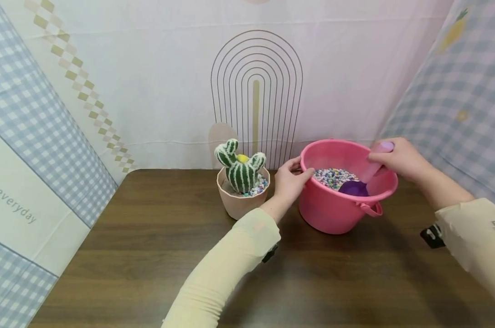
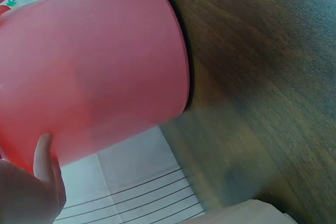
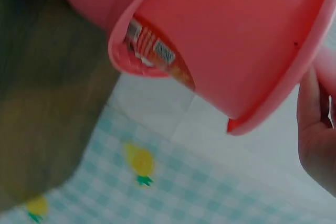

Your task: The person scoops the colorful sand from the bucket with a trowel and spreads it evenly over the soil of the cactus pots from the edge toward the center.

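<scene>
A pink bucket with small multicoloured pebbles inside stands on the wooden table. My left hand holds its left rim; in the left wrist view, a finger lies along the outer wall. Over the right side of the bucket, my right hand grips the pale pink handle of a scoop. The purple scoop head is down at the pebbles, partly hidden by the near rim. Left of the bucket is a pale pink pot holding a knitted cactus and some pebbles.
The bucket's handle hangs at its front right, and a label shows on its side in the right wrist view. A printed cloth hangs behind the brown table, with checked cloth at both sides.
</scene>
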The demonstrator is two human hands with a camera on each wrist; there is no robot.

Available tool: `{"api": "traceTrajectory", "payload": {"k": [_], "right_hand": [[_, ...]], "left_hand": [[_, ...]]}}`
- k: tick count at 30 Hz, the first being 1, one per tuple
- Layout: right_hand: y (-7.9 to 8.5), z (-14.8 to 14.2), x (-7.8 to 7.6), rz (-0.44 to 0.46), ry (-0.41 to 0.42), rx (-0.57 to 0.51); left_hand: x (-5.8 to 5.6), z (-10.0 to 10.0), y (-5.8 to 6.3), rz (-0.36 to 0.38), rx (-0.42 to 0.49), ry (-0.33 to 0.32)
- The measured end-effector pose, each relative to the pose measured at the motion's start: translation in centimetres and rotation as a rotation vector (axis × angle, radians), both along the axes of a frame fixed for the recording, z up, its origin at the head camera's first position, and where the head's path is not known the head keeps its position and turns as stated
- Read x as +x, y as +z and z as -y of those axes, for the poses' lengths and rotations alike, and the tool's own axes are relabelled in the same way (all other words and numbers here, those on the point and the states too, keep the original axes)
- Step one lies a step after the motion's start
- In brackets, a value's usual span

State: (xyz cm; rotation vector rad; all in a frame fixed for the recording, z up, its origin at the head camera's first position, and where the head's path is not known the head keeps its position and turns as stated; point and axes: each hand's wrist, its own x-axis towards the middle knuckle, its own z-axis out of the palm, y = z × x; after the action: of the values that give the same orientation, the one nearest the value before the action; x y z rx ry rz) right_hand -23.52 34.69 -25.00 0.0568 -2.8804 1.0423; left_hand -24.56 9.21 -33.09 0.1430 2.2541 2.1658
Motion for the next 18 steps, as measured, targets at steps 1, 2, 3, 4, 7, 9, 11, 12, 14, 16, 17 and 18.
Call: {"api": "traceTrajectory", "payload": {"k": [1, 2, 3, 4, 7, 9, 11, 12, 14, 16, 17, 18], "right_hand": [[0.0, -0.1, 0.0, 0.002, -0.014, -0.027], [-0.1, -0.1, -0.1, 0.006, -0.023, -0.07], [-0.1, -0.1, -0.2, 0.014, -0.033, -0.111], [-0.3, -0.1, -0.4, 0.028, -0.051, -0.162], [-0.9, 0.2, -0.9, 0.075, -0.108, -0.291], [-1.3, 0.6, -1.3, 0.116, -0.15, -0.403], [-1.7, 1.1, -1.7, 0.137, -0.193, -0.532], [-1.8, 1.4, -1.9, 0.147, -0.214, -0.593], [-2.0, 1.8, -2.1, 0.149, -0.267, -0.649], [-2.1, 2.0, -2.1, 0.147, -0.314, -0.697], [-2.2, 2.0, -2.2, 0.151, -0.332, -0.727], [-2.2, 2.0, -2.2, 0.151, -0.354, -0.739]], "left_hand": [[0.0, 0.0, 0.0, -0.002, 0.004, 0.005], [0.0, 0.0, 0.1, -0.005, 0.006, 0.008], [0.0, 0.0, 0.1, -0.007, 0.01, 0.014], [0.0, 0.0, 0.1, -0.007, 0.009, 0.012], [0.1, -0.1, 0.0, -0.003, 0.013, 0.015], [0.1, -0.1, -0.1, -0.003, 0.013, 0.013], [0.1, 0.0, -0.1, -0.004, 0.011, 0.016], [0.0, 0.0, -0.2, -0.006, 0.013, 0.017], [0.0, -0.1, -0.2, -0.008, 0.017, 0.019], [0.1, -0.2, -0.1, 0.0, 0.019, 0.017], [0.2, -0.2, -0.1, 0.002, 0.021, 0.016], [0.2, -0.3, 0.0, 0.004, 0.023, 0.016]]}}
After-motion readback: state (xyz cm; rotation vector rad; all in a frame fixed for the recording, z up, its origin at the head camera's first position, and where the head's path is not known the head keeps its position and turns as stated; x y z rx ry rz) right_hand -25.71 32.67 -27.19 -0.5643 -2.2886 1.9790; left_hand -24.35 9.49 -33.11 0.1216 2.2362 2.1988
